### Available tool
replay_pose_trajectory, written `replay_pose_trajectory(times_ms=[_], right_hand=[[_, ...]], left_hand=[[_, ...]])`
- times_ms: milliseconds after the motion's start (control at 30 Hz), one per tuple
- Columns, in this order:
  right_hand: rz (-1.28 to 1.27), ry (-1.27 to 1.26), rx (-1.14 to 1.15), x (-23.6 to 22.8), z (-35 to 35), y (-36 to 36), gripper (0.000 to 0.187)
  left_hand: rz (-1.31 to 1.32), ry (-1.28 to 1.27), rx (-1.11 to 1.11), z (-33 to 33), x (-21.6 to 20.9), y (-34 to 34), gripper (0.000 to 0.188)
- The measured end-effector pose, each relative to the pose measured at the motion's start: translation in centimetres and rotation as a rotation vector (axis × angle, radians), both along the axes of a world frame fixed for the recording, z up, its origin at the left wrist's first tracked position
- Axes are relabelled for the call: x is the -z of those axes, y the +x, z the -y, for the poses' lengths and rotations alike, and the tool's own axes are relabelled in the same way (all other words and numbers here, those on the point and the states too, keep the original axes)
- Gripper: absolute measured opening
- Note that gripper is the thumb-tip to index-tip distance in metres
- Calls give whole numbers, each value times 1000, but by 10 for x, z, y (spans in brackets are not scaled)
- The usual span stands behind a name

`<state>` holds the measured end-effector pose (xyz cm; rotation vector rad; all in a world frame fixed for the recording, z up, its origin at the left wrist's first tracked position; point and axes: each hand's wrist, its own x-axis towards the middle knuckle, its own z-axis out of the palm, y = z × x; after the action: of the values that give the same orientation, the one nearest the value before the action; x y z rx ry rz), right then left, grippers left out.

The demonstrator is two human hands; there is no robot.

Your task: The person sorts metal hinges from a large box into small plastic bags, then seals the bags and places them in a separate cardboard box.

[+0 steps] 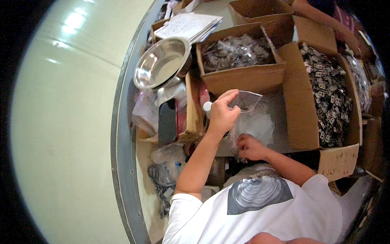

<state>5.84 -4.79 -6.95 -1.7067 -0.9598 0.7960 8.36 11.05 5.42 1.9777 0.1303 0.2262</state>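
Centrally, hands (223,117) at bag (258,124), boxes (301,99) nearby

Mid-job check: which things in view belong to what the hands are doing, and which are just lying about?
In use, judging by the hands:
clear plastic bag, at the left hand; right hand close below, grip unclear
possibly the small black-and-silver parts in the cardboard box at right

Apparently lying about:
metal bowl
papers
black-screened phone

glossy pale green floor (69,142), white light reflections (72,23) on it, grey-edged table (123,134) alongside
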Motion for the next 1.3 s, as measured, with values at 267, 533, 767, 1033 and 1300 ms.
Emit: replay_pose_trajectory(times_ms=[267,533,767,1033,1300], right_hand=[[-447,76,748,-18,96,37,17],[-536,221,1095,11,97,-3,10],[-560,436,1339,30,74,-6,12],[-642,324,1429,90,29,0,21],[384,-786,729,77,26,-16,36]], left_hand=[[176,226,-33,46,113,-1,42],[135,263,162,87,175,-48,58],[124,316,275,68,177,-46,63],[227,352,510,78,185,-45,67],[240,239,470,65,199,-52,60]])
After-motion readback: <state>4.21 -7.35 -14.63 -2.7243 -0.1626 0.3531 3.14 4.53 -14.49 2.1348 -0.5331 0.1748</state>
